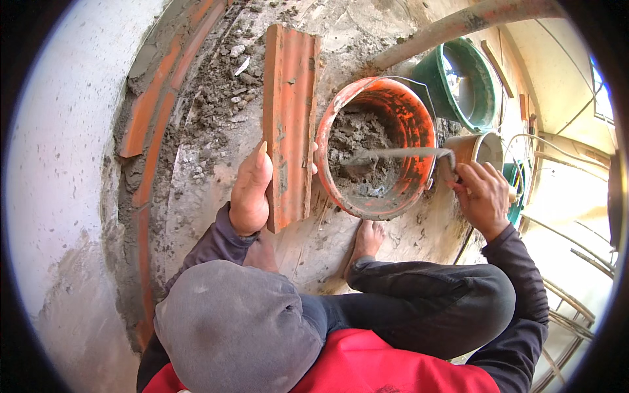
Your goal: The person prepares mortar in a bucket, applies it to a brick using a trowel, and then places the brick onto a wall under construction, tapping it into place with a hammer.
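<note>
My left hand grips a long, ribbed orange clay brick, held upright along its length beside an orange bucket, with grey mortar smears on its edge. My right hand is closed on the handle of a trowel, whose blade reaches into the grey wet mortar inside that bucket; the tip is partly buried or blurred in it. My bare feet are on the dusty floor below the bucket, near my bent knees.
Orange bricks set in grey mortar curve along the white wall at left. Loose rubble lies beside them. Behind the orange bucket stand a green bucket, another bucket and a long pole. Thin rods lie at right.
</note>
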The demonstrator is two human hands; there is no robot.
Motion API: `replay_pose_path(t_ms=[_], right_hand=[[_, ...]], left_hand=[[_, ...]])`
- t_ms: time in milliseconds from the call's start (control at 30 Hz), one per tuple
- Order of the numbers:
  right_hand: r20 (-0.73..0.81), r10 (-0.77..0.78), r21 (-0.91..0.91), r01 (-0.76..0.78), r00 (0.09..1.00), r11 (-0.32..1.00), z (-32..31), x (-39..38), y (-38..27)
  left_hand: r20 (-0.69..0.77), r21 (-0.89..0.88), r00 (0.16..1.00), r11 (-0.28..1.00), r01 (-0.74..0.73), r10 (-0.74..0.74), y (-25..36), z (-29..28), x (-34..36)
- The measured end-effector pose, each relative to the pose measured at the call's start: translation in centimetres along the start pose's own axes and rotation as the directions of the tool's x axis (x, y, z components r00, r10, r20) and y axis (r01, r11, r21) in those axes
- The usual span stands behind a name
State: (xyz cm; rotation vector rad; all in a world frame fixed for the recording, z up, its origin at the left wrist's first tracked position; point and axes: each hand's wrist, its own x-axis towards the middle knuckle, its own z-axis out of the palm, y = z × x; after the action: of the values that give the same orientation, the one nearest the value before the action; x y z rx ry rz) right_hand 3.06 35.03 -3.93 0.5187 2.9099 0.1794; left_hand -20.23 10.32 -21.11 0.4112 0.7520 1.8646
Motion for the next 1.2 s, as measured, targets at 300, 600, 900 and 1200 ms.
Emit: replay_pose_path(t_ms=[300,600,900,1200], right_hand=[[0.605,-0.062,0.275,-0.135,0.794,0.952,0.8,4.7,-2.0],[0.68,-0.038,0.119,-0.059,0.732,0.991,-3.9,7.4,-1.7],[0.624,0.164,-0.277,0.02,0.764,0.961,-6.3,7.7,-2.7],[0.533,0.032,-0.188,0.082,0.846,0.979,-1.6,4.2,-1.9]], left_hand=[[-0.01,-0.034,1.0,0.999,-0.02,0.02,-0.2,0.6,0.1],[-0.043,0.023,0.997,0.998,-0.057,0.058,-0.5,0.6,-0.3],[-0.042,0.052,0.998,0.997,-0.051,0.053,-0.2,0.5,-0.2],[-0.06,0.011,0.997,0.999,-0.045,0.045,-0.4,1.1,0.1]])
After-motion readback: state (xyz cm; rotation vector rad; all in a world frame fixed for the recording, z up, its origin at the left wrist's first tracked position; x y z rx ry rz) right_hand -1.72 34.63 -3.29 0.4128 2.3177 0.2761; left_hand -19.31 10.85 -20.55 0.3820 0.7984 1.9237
